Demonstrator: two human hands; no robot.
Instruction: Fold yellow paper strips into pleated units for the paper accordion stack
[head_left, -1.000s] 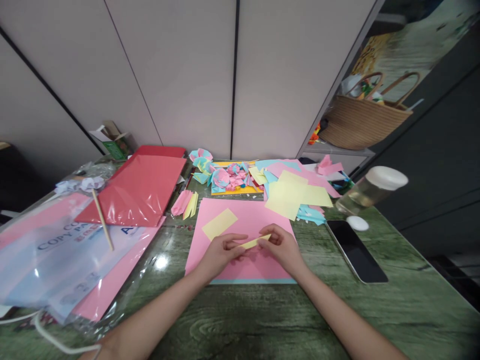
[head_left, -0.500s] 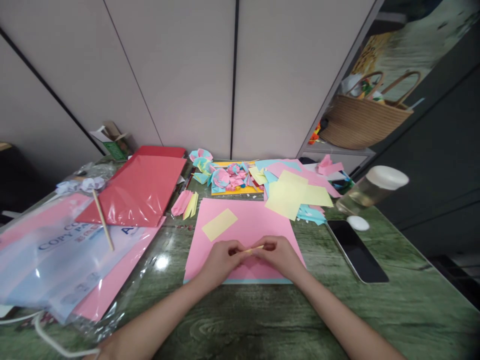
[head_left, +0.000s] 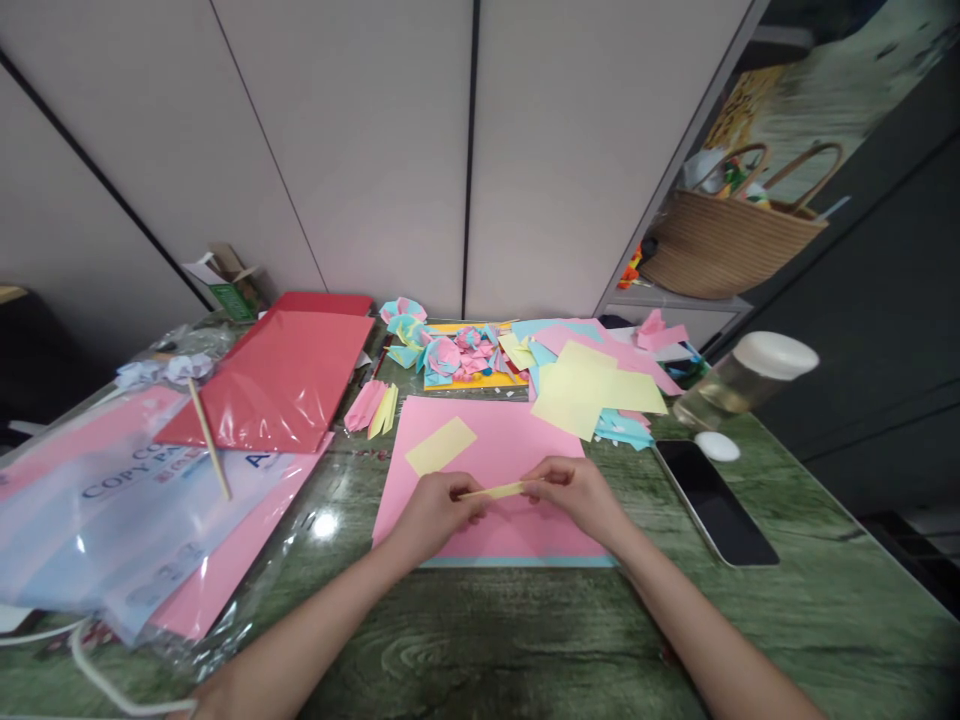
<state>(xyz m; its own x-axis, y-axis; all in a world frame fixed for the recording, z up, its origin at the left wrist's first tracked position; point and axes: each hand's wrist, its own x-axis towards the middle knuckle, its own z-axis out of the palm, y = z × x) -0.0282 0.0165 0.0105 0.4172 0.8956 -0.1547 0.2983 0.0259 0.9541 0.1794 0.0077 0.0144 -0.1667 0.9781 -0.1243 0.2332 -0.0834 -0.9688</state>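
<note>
My left hand point(head_left: 439, 512) and my right hand point(head_left: 581, 492) pinch opposite ends of a narrow folded strip of yellow paper point(head_left: 501, 491). Both hands are closed on it, and the strip's middle shows between them. Beneath them lies a stack of pink paper point(head_left: 525, 535) with a light blue edge showing at the front. A flat yellow paper rectangle point(head_left: 441, 446) rests on the stack, just beyond my left hand.
Folded paper flowers point(head_left: 450, 355) stand at the back beside loose yellow sheets point(head_left: 574, 390). To the right are a phone point(head_left: 712, 500), a white oval object point(head_left: 717, 446) and a lidded cup point(head_left: 750, 372). Red folders point(head_left: 292, 370) and a plastic paper bag point(head_left: 172, 500) with a wooden stick point(head_left: 208, 440) occupy the left.
My hands have drawn apart along the yellow strip, so more of it shows between them. The right hand has shifted rightward and the left slightly leftward.
</note>
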